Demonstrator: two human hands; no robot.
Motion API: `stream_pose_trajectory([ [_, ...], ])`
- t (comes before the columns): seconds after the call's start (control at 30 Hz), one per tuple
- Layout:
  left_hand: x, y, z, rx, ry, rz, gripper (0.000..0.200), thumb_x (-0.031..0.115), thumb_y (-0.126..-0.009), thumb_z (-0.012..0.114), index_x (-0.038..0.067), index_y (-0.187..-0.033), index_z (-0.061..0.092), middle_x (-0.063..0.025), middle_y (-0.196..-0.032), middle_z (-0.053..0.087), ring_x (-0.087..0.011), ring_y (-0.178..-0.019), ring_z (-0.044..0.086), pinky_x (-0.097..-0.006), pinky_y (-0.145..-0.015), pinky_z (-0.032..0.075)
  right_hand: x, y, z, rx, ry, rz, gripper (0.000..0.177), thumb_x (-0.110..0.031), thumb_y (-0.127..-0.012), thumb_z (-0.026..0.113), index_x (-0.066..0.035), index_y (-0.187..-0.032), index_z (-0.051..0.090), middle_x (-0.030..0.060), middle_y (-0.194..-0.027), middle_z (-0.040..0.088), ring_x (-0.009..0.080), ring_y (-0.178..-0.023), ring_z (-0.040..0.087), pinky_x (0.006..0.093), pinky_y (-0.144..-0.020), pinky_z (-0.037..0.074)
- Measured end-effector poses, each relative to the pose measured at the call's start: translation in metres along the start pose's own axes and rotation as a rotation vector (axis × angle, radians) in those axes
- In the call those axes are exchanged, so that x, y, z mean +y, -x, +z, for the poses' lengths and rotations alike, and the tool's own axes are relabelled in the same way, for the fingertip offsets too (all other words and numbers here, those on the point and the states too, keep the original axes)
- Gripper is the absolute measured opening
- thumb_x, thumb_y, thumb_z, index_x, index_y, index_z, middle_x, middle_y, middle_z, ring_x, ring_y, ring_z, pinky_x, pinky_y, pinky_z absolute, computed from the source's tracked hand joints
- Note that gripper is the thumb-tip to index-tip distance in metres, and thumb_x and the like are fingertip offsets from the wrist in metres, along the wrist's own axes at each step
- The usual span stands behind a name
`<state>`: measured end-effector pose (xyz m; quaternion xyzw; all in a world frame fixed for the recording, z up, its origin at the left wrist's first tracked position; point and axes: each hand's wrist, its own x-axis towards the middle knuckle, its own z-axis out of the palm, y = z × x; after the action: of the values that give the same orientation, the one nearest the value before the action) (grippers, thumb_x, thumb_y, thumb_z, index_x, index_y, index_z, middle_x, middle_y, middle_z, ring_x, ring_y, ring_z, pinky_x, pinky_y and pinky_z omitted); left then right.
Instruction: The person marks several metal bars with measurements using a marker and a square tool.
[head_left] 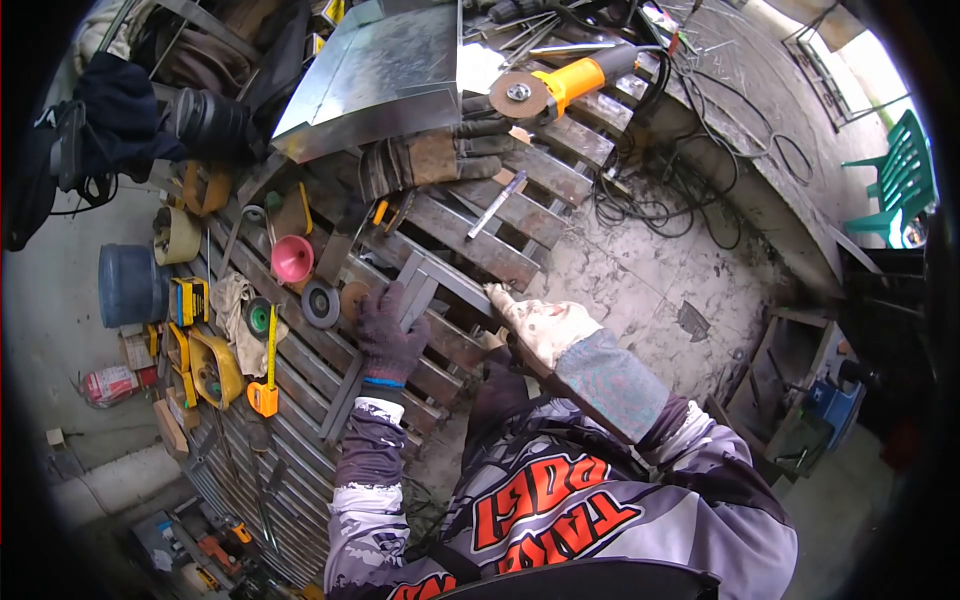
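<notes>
A grey frame of square metal tubing lies on the slatted metal bench, its mitred corner pointing away from me. My left hand, in a dark knitted glove, is closed over one leg of the frame near that corner. At the far right end of the other leg is my right hand, in a pale leather work glove, its fingers closed around the tube end. The tube hides part of those fingers. Just left of my left hand lies a grey grinding disc. A marked metal strip rests beyond the frame.
An orange angle grinder lies at the back beside a sheet-metal box and leather gloves. A pink funnel, tape measure and blue container are at left. Cables coil at right.
</notes>
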<state>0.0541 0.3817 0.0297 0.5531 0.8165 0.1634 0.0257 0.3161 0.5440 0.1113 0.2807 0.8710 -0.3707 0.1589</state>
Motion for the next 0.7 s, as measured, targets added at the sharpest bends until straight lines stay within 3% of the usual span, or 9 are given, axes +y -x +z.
stream_pose_trajectory([
  [0.2, 0.003, 0.0, 0.0, 0.016, -0.008, -0.006, 0.064, 0.021, -0.076, 0.078, 0.008, -0.137, 0.063, -0.0234, -0.13, 0.057, -0.0476, -0.118, 0.057, -0.0589, -0.102, 0.05, 0.0, -0.002, 0.001, -0.03, 0.01, 0.015, 0.073, -0.014, -0.1, 0.05, -0.009, -0.169, 0.028, 0.0238, -0.138, 0.069, 0.0374, -0.124, 0.071, 0.0446, -0.103, 0.057],
  [0.47, 0.004, -0.001, -0.001, 0.018, 0.0, -0.006, 0.065, 0.021, -0.076, 0.078, 0.008, -0.138, 0.062, -0.0239, -0.129, 0.057, -0.0481, -0.116, 0.057, -0.0592, -0.101, 0.05, 0.003, -0.004, 0.008, -0.017, 0.024, -0.002, 0.065, -0.017, -0.106, 0.037, -0.008, -0.169, 0.027, 0.0228, -0.141, 0.068, 0.0378, -0.127, 0.069, 0.0451, -0.107, 0.055],
  [0.53, 0.004, -0.001, -0.001, 0.009, -0.009, -0.018, 0.068, 0.019, -0.074, 0.079, 0.004, -0.138, 0.062, -0.0254, -0.133, 0.059, -0.0471, -0.121, 0.058, -0.0565, -0.104, 0.052, 0.001, -0.004, 0.004, -0.026, 0.016, 0.001, 0.065, -0.017, -0.106, 0.037, -0.009, -0.169, 0.027, 0.0229, -0.142, 0.067, 0.0376, -0.128, 0.069, 0.0453, -0.108, 0.055],
  [0.7, 0.006, -0.001, 0.0, 0.011, -0.054, -0.032, 0.069, 0.018, -0.074, 0.079, 0.004, -0.138, 0.062, -0.025, -0.131, 0.059, -0.0472, -0.12, 0.058, -0.0569, -0.103, 0.052, -0.003, -0.003, -0.001, -0.056, -0.014, 0.041, 0.063, -0.018, -0.106, 0.04, -0.01, -0.168, 0.03, 0.0238, -0.142, 0.067, 0.0372, -0.128, 0.068, 0.0458, -0.108, 0.055],
])
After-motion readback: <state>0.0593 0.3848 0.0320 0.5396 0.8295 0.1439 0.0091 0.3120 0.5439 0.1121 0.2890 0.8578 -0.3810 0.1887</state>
